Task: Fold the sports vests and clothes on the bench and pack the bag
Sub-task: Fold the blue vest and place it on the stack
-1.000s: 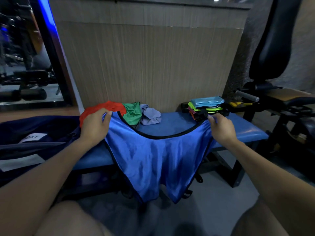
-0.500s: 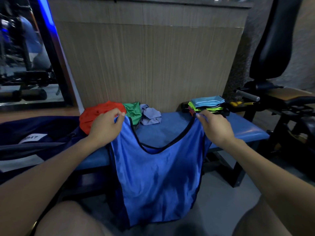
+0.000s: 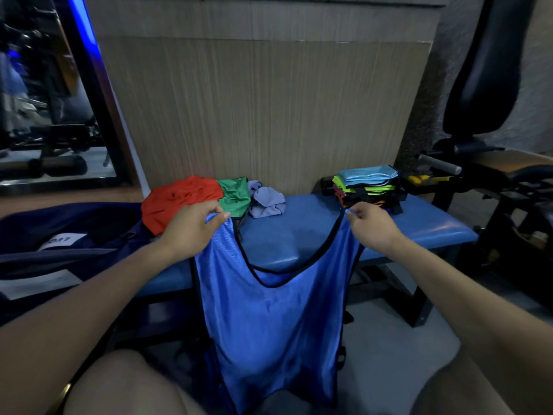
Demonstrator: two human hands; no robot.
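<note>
A blue sports vest (image 3: pixel 275 319) with black trim hangs over the front edge of the blue padded bench (image 3: pixel 419 226). My left hand (image 3: pixel 191 226) pinches its left shoulder strap and my right hand (image 3: pixel 371 226) pinches its right strap, both above the bench top. Behind my left hand lie a crumpled red vest (image 3: pixel 176 196), a green vest (image 3: pixel 236 194) and a lilac cloth (image 3: pixel 266 199). A pile of folded vests (image 3: pixel 368 187) with a light blue one on top sits at the bench's back right. The dark navy bag (image 3: pixel 59 235) lies open at the left end.
A wooden panel wall (image 3: pixel 269 109) stands right behind the bench. Black gym equipment (image 3: pixel 508 175) with a padded seat crowds the right side. A mirror (image 3: pixel 39 100) fills the far left. My knees show at the bottom edge, over grey floor (image 3: pixel 398 354).
The vest has been turned and drawn narrower, and hangs lower off the bench front. Both hands moved closer together and a little toward the back of the bench, still pinching the straps.
</note>
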